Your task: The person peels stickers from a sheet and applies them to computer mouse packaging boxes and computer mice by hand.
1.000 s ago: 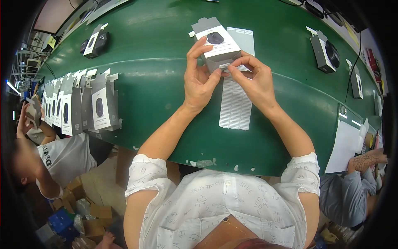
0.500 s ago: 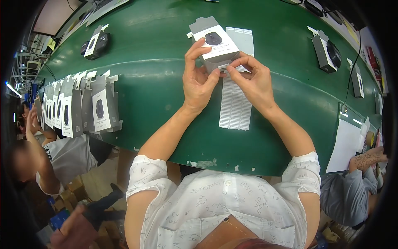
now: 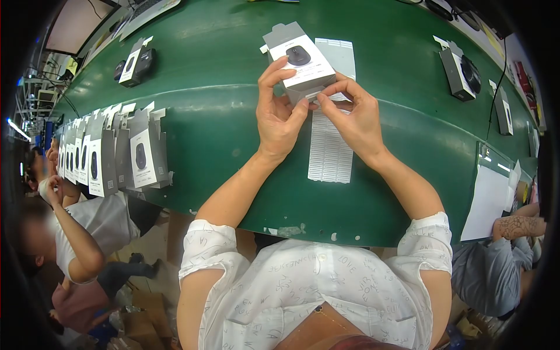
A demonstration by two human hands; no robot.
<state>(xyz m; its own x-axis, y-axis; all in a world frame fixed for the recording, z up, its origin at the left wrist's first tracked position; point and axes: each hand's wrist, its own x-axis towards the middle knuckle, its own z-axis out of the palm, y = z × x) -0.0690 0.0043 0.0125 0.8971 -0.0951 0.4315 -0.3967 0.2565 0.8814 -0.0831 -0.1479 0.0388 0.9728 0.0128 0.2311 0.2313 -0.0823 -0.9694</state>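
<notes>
A white and grey box [image 3: 309,61] with a picture of a dark mouse is tilted above the green table, its top flap up. My left hand [image 3: 279,116] is closed on the box's left side, thumb at the near end. With thumb and forefinger together, my right hand [image 3: 354,114] touches the small white label [image 3: 314,95] on the box's near end. Under the hands and box lies a sheet of white labels [image 3: 330,149], partly hidden by them.
Several similar boxes [image 3: 149,154] stand in a row at the left. More boxes stand at the back left [image 3: 135,65] and back right [image 3: 458,73]. A clipboard with white paper [image 3: 485,201] lies at the right. Other people are at both sides.
The box and my hands have shifted very slightly left, with the same hold. At the left, a co-worker's arm has moved and a person in pink has changed position.
</notes>
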